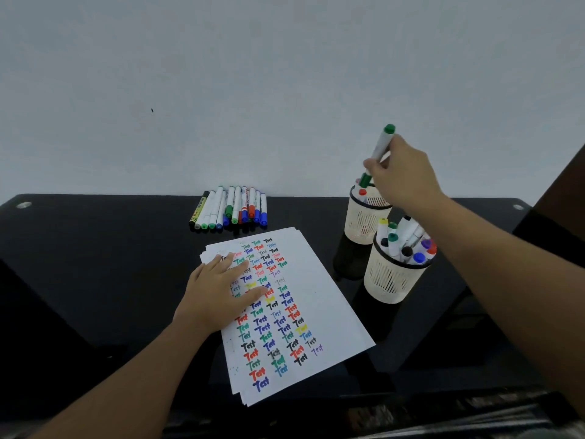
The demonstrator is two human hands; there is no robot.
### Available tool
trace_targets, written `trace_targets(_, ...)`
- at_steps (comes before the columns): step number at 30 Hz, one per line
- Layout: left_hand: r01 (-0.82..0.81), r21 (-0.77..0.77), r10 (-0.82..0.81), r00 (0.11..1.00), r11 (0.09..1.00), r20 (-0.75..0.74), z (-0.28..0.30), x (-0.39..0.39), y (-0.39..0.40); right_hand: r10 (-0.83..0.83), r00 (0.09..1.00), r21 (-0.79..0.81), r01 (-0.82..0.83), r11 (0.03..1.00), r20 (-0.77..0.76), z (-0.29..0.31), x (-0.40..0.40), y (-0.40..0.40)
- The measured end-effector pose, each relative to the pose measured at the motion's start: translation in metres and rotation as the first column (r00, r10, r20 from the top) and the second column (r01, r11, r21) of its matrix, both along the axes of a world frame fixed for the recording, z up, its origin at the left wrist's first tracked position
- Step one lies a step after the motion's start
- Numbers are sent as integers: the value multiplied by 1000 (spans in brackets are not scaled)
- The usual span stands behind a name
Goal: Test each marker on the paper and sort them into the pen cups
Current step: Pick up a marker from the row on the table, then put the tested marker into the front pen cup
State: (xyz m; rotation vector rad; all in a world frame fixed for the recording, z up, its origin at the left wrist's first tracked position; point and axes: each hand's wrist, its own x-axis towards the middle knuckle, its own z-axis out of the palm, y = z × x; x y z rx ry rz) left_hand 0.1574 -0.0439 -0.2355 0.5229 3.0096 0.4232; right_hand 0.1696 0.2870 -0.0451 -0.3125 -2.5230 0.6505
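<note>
Item: green marker [381, 147], white barrel, green cap on each end. Location: held tilted above the far pen cup [364, 217], lower end at the cup's rim. Held by: right hand [402, 179], fingers curled round the middle of the barrel.

Item: far pen cup, cream mesh, black rim; a red-capped marker shows inside, other contents unclear. Near pen cup [391, 277], same make, well filled with mixed colours.

Item: paper [316, 280], a small stack, rows of the word "Test" in many colours. Left hand [218, 289] rests flat on it, fingers straight, gripping nothing.

Item: untested markers [229, 209], a row at the back of the black table [95, 264], beyond the paper.

Step in hand, as judged: dropping the green marker into the far cup. Handling notes: bring the barrel nearer upright over the opening, aim for a gap beside the red cap, and release only when the lower end is inside. The mesh cup looks light; a sideways knock on the rim could tip it. Keep the left palm on the sheets.
</note>
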Motion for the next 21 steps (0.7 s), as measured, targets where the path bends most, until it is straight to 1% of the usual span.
trace_targets(3,1,-3,-1,1000,1000,4,0,0,0,-46,998,9,45,999,52,-5,-2,18)
trace_targets(12,-8,3,8,1000,1000,3,1,-1,1,-42,981,40,35,999,188,-20,-6,22)
trace_targets(16,-14,26,14,1000,1000,2,0,0,0,-45,980,37,38,999,193,-21,-5,20)
trace_targets(18,-19,52,19,1000,998,1,-1,-1,-1,-35,985,29,31,999,169,-20,-5,14)
trace_targets(21,-37,97,37,999,995,1,0,0,-1,18,992,24,-22,999,125,-17,-6,1)
